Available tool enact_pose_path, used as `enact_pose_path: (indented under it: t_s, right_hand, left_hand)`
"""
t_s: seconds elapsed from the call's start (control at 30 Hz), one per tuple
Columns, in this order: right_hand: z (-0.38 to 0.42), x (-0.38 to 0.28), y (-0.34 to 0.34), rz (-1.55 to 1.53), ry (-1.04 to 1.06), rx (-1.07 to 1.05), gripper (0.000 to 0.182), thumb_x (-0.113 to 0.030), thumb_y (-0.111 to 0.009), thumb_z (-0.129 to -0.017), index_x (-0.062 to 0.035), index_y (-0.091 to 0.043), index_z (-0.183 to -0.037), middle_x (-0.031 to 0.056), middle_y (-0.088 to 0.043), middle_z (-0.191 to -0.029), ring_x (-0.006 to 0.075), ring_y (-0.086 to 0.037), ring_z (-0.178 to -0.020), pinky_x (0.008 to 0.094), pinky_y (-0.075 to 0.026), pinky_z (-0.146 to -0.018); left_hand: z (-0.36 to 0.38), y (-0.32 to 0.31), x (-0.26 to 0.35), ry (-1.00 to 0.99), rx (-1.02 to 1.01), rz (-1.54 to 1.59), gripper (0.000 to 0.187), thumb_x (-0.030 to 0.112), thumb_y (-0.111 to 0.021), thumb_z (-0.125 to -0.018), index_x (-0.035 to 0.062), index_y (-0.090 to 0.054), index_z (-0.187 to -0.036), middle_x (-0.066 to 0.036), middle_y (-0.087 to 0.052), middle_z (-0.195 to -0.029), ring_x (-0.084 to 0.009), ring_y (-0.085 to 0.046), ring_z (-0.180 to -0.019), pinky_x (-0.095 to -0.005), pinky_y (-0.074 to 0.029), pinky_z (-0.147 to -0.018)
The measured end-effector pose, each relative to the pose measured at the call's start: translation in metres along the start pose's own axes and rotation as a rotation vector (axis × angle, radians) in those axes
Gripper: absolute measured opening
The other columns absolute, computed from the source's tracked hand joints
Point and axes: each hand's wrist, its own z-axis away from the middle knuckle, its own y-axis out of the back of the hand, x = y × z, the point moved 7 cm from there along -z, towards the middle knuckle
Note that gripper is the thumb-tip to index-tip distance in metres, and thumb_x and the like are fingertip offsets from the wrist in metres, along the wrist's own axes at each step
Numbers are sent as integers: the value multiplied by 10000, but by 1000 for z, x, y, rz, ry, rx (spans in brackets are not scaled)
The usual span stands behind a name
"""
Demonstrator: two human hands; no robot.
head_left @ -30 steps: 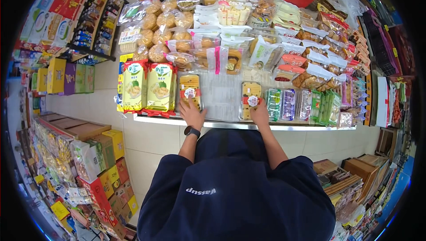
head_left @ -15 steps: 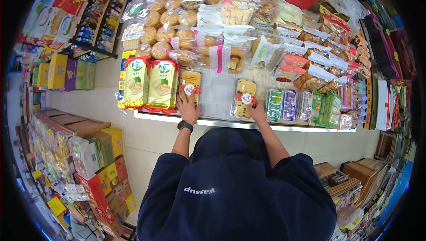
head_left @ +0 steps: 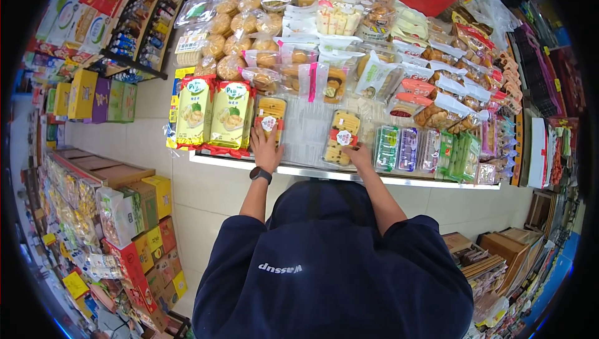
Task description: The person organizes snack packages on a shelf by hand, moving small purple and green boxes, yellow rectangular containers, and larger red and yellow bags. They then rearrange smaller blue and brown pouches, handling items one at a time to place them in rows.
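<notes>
My left hand (head_left: pixel 266 148) lies with its fingers spread over the lower part of a clear-lidded pack of yellow pastries (head_left: pixel 272 110) with a red-and-white label. A similar pack of pastries (head_left: pixel 342 152), dark specks showing on its contents, sits farther right and leans slightly, its top toward the right. At that pack's lower right edge, my right hand (head_left: pixel 360 157) has its fingers bent and pinched against the side. Between the two packs is a bare strip of the pale display surface (head_left: pixel 304 138). Two yellow-green bags marked "Pia" (head_left: pixel 229 117) stand just left of my left hand.
Small clear boxes (head_left: pixel 387 148) and green packs (head_left: pixel 463 155) line the front right. Bagged buns (head_left: pixel 240 24) and wrapped breads (head_left: pixel 458 80) fill the back. A metal edge (head_left: pixel 337 173) borders the display. Stacked cartons (head_left: pixel 150 245) stand on the floor at left.
The right pastry pack has turned from nearly upright to a slight lean, its lower end shifting left, and my right hand has shifted slightly left. My left hand stays on its pack.
</notes>
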Motion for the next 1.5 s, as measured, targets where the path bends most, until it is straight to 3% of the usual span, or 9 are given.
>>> enact_pose_path:
  t_s: [0.23, 0.37, 0.57, 0.8, 1.0, 1.27, 1.3, 1.4, 1.5]
  right_hand:
    - [8, -5, -12, -112, -118, -111, 555, -201, -863, -754, 67, -624, -1176, 124, -690, -1046, 195, -662, -917, 325, -526, -787]
    - [28, -21, -18, -84, -134, -168, 427, -217, -818, -824, -51, -640, -1174, 32, -673, -1069, 137, -622, -964, 305, -486, -808]
    - [54, -66, -48, -76, -86, -379, 484, -242, -810, -834, -47, -625, -1237, 54, -665, -1164, 177, -627, -1058, 382, -493, -943]
    - [32, -128, -185, 49, 61, -527, 490, -248, -816, -818, 13, -653, -1199, 92, -706, -1085, 194, -668, -970, 345, -543, -823]
    - [31, -135, -227, 79, 86, -485, 485, -224, -818, -794, 56, -679, -1165, 129, -737, -1034, 191, -695, -912, 347, -529, -815]
    - [17, -115, -196, 256, 236, -246, 692, -358, -796, -818, 83, -581, -1306, 212, -689, -1178, 271, -685, -1040, 348, -514, -930]
    - [15, -112, -185, 278, 228, -354, 753, -402, -805, -812, 73, -534, -1330, 194, -640, -1256, 271, -643, -1133, 366, -529, -910]
    - [33, -113, -121, 228, 216, -451, 683, -384, -795, -828, 26, -563, -1323, 194, -625, -1281, 274, -618, -1172, 384, -503, -955]
    - [50, -100, -35, 191, 290, -269, 556, -308, -771, -837, -9, -600, -1274, 190, -625, -1243, 303, -604, -1172, 422, -475, -993]
  left_hand:
    - [2, 2, 3, -10, -2, 21, 763, 278, -779, -791, 227, -471, -1488, -233, -190, -1627, -521, -172, -1455, -625, -205, -1162]
    - [3, 6, 4, -33, 20, 48, 789, 283, -783, -791, 218, -446, -1501, -230, -213, -1622, -514, -178, -1459, -624, -202, -1165]
    - [11, 20, -2, 3, 132, 253, 793, 301, -731, -860, -40, -366, -1476, -289, -260, -1583, -496, -227, -1449, -562, -205, -1187]
    - [63, 38, -19, 517, 354, 883, 531, 273, -470, -1055, -112, -398, -1414, -290, -461, -1438, -383, -467, -1316, -447, -358, -1115]
    - [84, -2, -53, 793, 247, 1377, 664, 351, -473, -1066, -54, -223, -1529, -206, -439, -1425, -316, -528, -1279, -411, -477, -1058]
    - [76, -20, -44, 916, 161, 1563, 571, 296, -552, -1034, -58, -344, -1432, -169, -495, -1313, -300, -573, -1195, -390, -516, -985]
    - [75, -28, -46, 918, 111, 1594, 595, 296, -571, -1025, -56, -334, -1442, -160, -506, -1290, -286, -582, -1156, -388, -521, -967]
    - [66, -48, -47, 911, -42, 1646, 451, 315, -591, -1015, -47, -485, -1260, -130, -532, -1136, -280, -591, -1079, -398, -532, -931]
    - [59, -50, -46, 981, -56, 1594, 490, 392, -546, -1035, -62, -489, -1211, -128, -488, -1121, -325, -573, -1169, -442, -529, -972]
